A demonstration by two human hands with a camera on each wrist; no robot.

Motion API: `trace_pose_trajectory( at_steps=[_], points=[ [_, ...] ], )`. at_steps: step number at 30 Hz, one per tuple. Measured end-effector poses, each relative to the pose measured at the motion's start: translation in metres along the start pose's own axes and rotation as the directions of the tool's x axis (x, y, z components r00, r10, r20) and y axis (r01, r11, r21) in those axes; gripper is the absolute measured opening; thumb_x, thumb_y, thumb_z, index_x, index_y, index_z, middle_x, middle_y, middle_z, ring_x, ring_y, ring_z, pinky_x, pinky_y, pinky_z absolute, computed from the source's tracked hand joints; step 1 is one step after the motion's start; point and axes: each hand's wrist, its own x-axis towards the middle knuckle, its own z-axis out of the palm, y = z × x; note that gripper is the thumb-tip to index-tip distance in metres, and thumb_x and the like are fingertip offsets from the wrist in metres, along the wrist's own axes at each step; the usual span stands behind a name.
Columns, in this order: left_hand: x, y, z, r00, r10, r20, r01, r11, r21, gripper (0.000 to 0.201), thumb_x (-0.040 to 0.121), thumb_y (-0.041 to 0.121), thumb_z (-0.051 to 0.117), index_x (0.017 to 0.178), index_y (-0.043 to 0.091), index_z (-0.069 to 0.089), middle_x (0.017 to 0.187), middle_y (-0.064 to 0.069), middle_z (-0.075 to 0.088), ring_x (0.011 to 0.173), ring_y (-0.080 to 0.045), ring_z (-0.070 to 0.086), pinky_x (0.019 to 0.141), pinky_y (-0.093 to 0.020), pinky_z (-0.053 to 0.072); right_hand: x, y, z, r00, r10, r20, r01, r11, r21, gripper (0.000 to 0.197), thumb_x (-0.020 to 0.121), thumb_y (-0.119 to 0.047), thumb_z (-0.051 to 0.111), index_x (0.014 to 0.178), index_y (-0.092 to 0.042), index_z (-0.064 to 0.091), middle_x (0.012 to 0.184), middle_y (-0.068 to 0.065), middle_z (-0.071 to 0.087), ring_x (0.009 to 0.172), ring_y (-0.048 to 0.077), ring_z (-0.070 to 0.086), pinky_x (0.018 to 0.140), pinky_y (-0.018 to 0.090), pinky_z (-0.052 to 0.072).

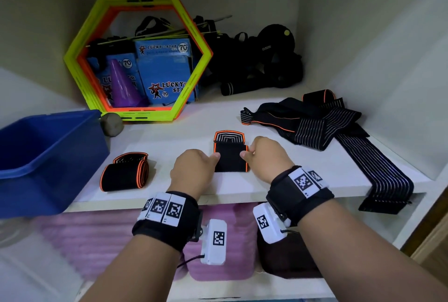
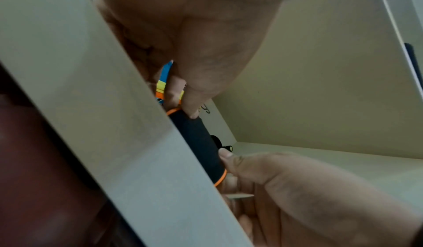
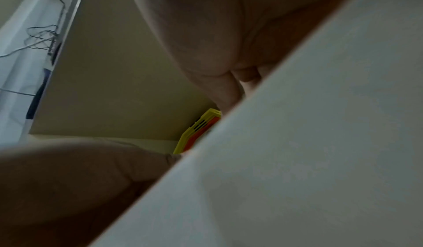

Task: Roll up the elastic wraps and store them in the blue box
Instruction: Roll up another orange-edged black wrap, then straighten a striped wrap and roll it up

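Black wrap roll with orange edges at frame centre, lying along white shelf edge. Left hand at 12 o'clock, thumb on roll's upper end. Right hand at 5 o'clock, thumb pressing lower end.

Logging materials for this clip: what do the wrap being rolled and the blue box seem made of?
Wrap: black woven elastic fabric, matte, orange-edged; its striped ribbed end shows beyond the roll. Blue box: apparently moulded plastic, smooth with a slight sheen and rounded rim.
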Motion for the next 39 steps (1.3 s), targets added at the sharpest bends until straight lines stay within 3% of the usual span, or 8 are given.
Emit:
trace_pose_trajectory(
  at_steps=[5, 12, 16, 22, 27, 32, 35, 39],
  points=[
    [-0.014, -0.011, -0.016, 0.989, 0.052, -0.136, -0.062, 0.996, -0.067, 0.009, 0.088, 0.030, 0.070, 0.087, 0.024, 0.063, 0.078, 0.002, 0.072, 0.081, -0.019, 0.064, 0.066, -0.026, 0.039, -0.004, -0.018, 0.010, 0.998, -0.038, 0.053, 0.032, 0.995, 0.098, 0.026, 0.086, -0.023, 0.068, 0.075, -0.002, 0.056, 0.073, 0.020, 0.069, 0.069, 0.038, 0.069, 0.070, 0.047, 0.060],
    [-0.037, -0.052, -0.056, 0.949, 0.216, -0.229, -0.167, 0.962, 0.215, 0.012, 0.093, 0.023, 0.060, 0.095, 0.015, 0.068, 0.082, -0.007, 0.072, 0.081, -0.030, 0.065, 0.064, -0.034, 0.044, -0.016, -0.061, 0.045, 0.980, -0.158, 0.118, 0.141, 0.979, 0.145, 0.031, 0.089, -0.021, 0.066, 0.068, 0.001, 0.060, 0.073, 0.027, 0.069, 0.055, 0.031, 0.070, 0.063, 0.041, 0.058],
    [-0.045, -0.069, -0.068, 0.935, 0.294, -0.199, -0.247, 0.941, 0.231, 0.019, 0.091, 0.023, 0.061, 0.102, 0.010, 0.070, 0.096, -0.010, 0.068, 0.088, -0.031, 0.063, 0.076, -0.038, 0.050, -0.020, -0.077, 0.059, 0.977, -0.183, 0.106, 0.170, 0.977, 0.128, 0.036, 0.088, -0.024, 0.067, 0.070, 0.007, 0.062, 0.071, 0.023, 0.067, 0.068, 0.034, 0.066, 0.069, 0.040, 0.055],
    [-0.050, -0.074, -0.082, 0.921, 0.327, -0.212, -0.286, 0.937, 0.202, 0.018, 0.089, 0.026, 0.065, 0.103, 0.015, 0.066, 0.101, -0.002, 0.052, 0.085, -0.027, 0.061, 0.072, -0.031, 0.043, -0.029, -0.078, 0.054, 0.980, -0.156, 0.123, 0.128, 0.969, 0.212, 0.034, 0.088, -0.023, 0.065, 0.075, 0.008, 0.063, 0.062, 0.019, 0.052, 0.058, 0.029, 0.049, 0.066, 0.043, 0.053],
    [-0.037, -0.030, -0.097, 0.843, 0.529, -0.097, -0.498, 0.836, 0.229, 0.013, 0.091, 0.032, 0.062, 0.088, 0.020, 0.067, 0.086, 0.002, 0.060, 0.081, -0.022, 0.060, 0.071, -0.035, 0.048, -0.039, -0.055, 0.016, 0.995, -0.067, 0.074, 0.047, 0.970, 0.239, 0.035, 0.090, -0.030, 0.066, 0.084, 0.004, 0.066, 0.070, 0.010, 0.061, 0.070, 0.026, 0.061, 0.071, 0.040, 0.054],
    [-0.001, 0.034, -0.103, 0.767, 0.635, 0.094, -0.634, 0.726, 0.267, 0.033, 0.093, 0.042, 0.058, 0.072, 0.018, 0.064, 0.069, 0.003, 0.065, 0.071, -0.017, 0.059, 0.062, -0.031, 0.042, -0.046, -0.015, -0.042, 0.999, 0.033, 0.029, -0.034, 0.997, 0.069, 0.047, 0.092, -0.035, 0.063, 0.082, 0.011, 0.061, 0.068, 0.010, 0.049, 0.060, 0.020, 0.048, 0.061, 0.029, 0.041],
    [0.030, 0.075, -0.096, 0.742, 0.655, 0.140, -0.667, 0.701, 0.252, 0.036, 0.090, 0.043, 0.058, 0.068, 0.015, 0.063, 0.066, -0.002, 0.065, 0.068, -0.021, 0.061, 0.064, -0.037, 0.054, -0.042, 0.014, -0.080, 0.990, 0.139, 0.010, -0.139, 0.989, -0.055, 0.034, 0.089, -0.038, 0.064, 0.071, -0.009, 0.059, 0.068, 0.010, 0.053, 0.059, 0.022, 0.053, 0.058, 0.032, 0.048],
    [0.052, 0.127, -0.072, 0.697, 0.677, 0.238, -0.717, 0.669, 0.196, 0.027, 0.088, 0.035, 0.062, 0.071, 0.015, 0.065, 0.072, -0.002, 0.066, 0.073, -0.022, 0.063, 0.062, -0.031, 0.051, -0.037, 0.046, -0.127, 0.960, 0.279, -0.010, -0.278, 0.951, -0.137, 0.026, 0.087, -0.035, 0.067, 0.076, -0.013, 0.060, 0.075, 0.008, 0.066, 0.070, 0.024, 0.067, 0.060, 0.033, 0.057]
  ],
)
